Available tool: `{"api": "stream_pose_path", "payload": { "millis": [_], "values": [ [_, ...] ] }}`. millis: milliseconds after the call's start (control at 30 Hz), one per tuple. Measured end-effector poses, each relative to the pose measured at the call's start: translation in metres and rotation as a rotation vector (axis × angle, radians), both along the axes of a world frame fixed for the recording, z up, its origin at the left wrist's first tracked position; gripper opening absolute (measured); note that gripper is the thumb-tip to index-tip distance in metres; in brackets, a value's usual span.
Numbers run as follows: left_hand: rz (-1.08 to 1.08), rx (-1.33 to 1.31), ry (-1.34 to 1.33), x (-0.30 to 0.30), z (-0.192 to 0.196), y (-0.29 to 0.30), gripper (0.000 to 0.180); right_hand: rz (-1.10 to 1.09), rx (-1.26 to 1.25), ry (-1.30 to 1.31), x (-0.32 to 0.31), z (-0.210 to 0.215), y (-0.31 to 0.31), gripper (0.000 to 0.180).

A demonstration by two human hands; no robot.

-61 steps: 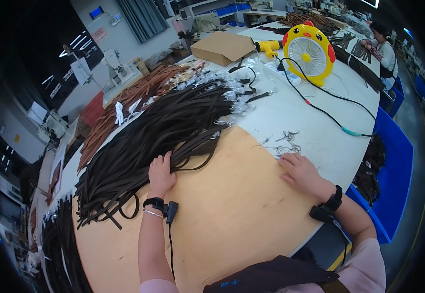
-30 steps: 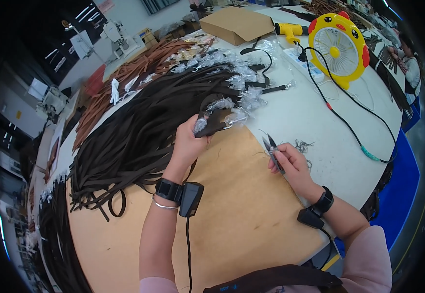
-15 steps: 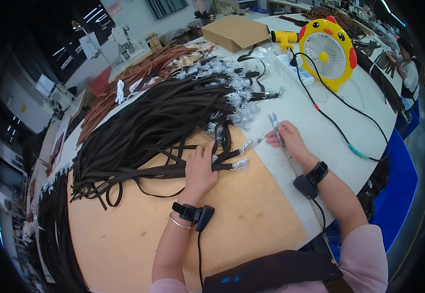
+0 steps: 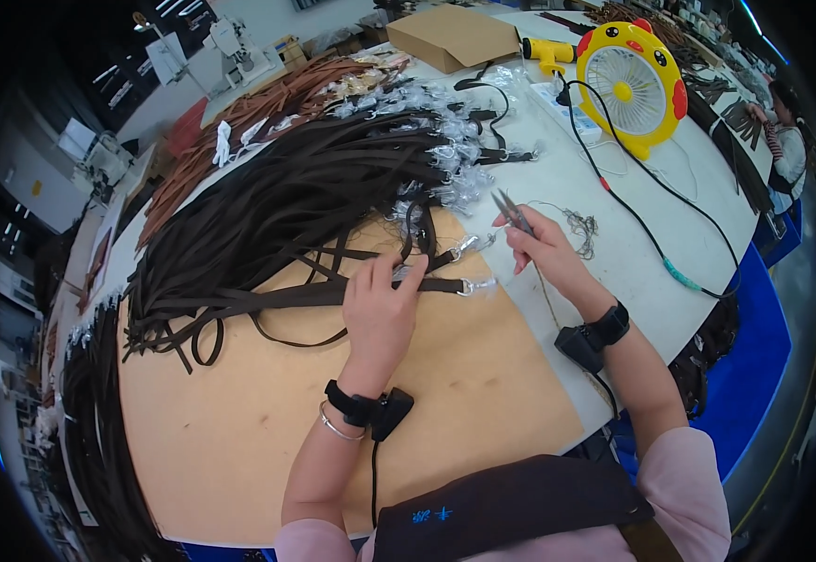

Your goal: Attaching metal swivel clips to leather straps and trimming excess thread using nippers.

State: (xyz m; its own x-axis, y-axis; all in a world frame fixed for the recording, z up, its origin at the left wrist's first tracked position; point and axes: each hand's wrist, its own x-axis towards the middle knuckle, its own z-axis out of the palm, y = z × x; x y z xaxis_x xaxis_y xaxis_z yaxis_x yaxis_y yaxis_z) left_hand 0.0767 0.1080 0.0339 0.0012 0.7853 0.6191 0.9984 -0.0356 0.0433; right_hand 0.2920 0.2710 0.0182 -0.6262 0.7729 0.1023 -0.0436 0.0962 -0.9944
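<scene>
My left hand (image 4: 380, 298) lies over a dark brown strap (image 4: 436, 285), its fingers bent round it near the metal-clasp end. That metal clasp (image 4: 467, 287) is wrapped in clear plastic. Just beyond, a second strap ends in another wrapped clasp (image 4: 465, 245). In my right hand (image 4: 547, 245) is a small pair of scissors (image 4: 513, 214), blades pointing away and to the left, apart from the straps. A large pile of the same dark straps (image 4: 286, 201) spreads to the left and far side, most clasps bagged in plastic.
A tan board (image 4: 333, 440) covers the near part of the white table (image 4: 670, 215). Tangled thread (image 4: 583, 229) lies right of the scissors. Farther back are a yellow chick-shaped fan (image 4: 647, 136) with a cable, a cardboard box (image 4: 452, 39) and brown straps (image 4: 267, 108). Someone sits far right.
My right hand has shifted slightly up and left with the scissors, whose blades now tilt left. My left hand stays on the strap, its fingers shifted. The whole view has shifted a little.
</scene>
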Motion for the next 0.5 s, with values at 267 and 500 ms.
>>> {"api": "stream_pose_path", "payload": {
  "millis": [267,500],
  "values": [
    [-0.069,-0.288,-0.318,0.013,-0.026,-0.051,0.061,0.261,0.699,-0.587,0.0,-0.012,-0.057,0.027],
    [0.229,-0.492,-0.368,-0.069,-0.027,-0.207,0.038,0.254,0.687,-0.62,0.01,-0.013,-0.068,0.024]
  ]
}}
